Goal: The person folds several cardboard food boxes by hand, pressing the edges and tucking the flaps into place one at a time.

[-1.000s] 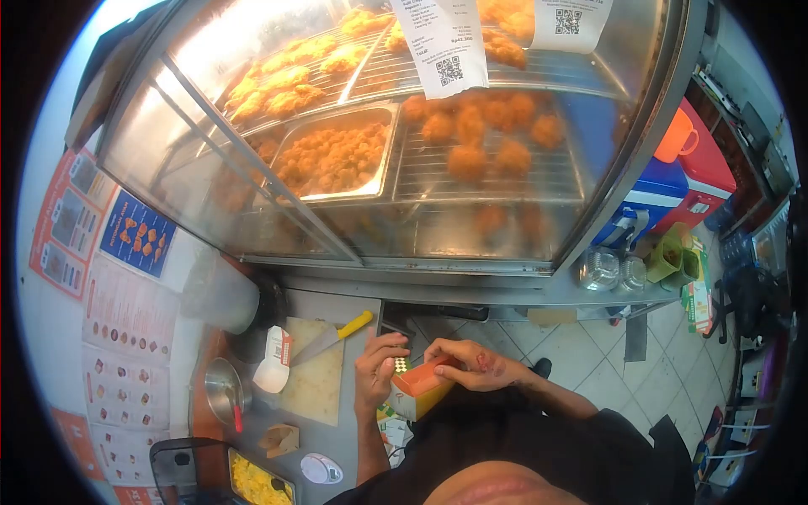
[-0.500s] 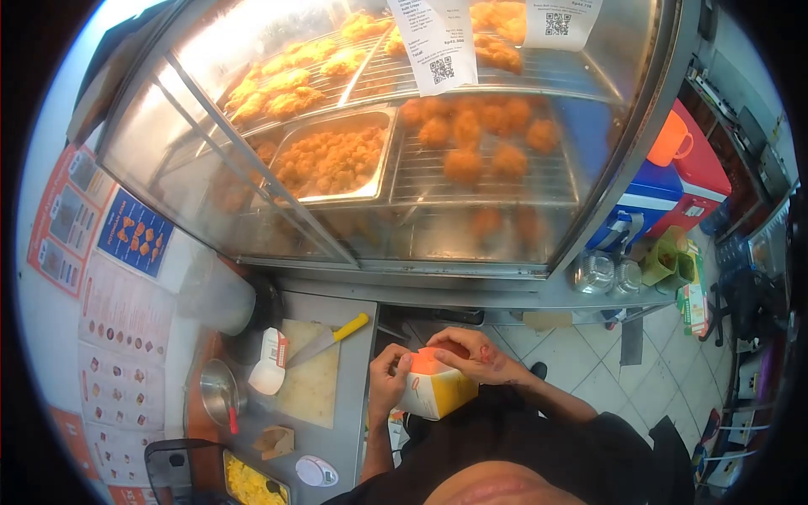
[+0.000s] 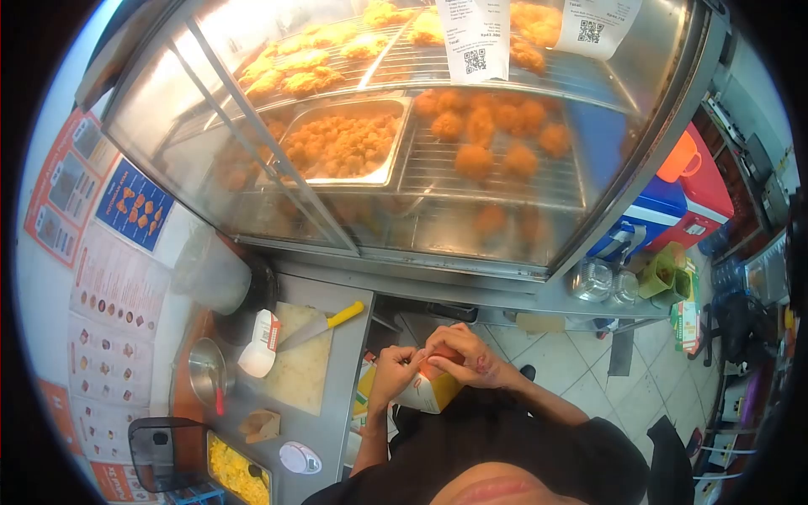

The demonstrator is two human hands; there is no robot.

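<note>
A yellow and white food box with an orange top is held close in front of my body, above the floor. My left hand grips its left upper edge, thumb and fingers pressed together at the top. Bent over the top from the other side is my right hand, its fingers closed on the box near my left fingertips. The two hands nearly meet and hide most of the box's top. What the box contains is hidden.
A glass cabinet of fried chicken stands ahead. Left on the counter are a yellow-handled knife on a cutting board, a paper box, a metal bowl, a small scale and a tray of yellow food.
Both hands have come closer together over the top of the box, now covering more of its orange part. The view has shifted slightly.
</note>
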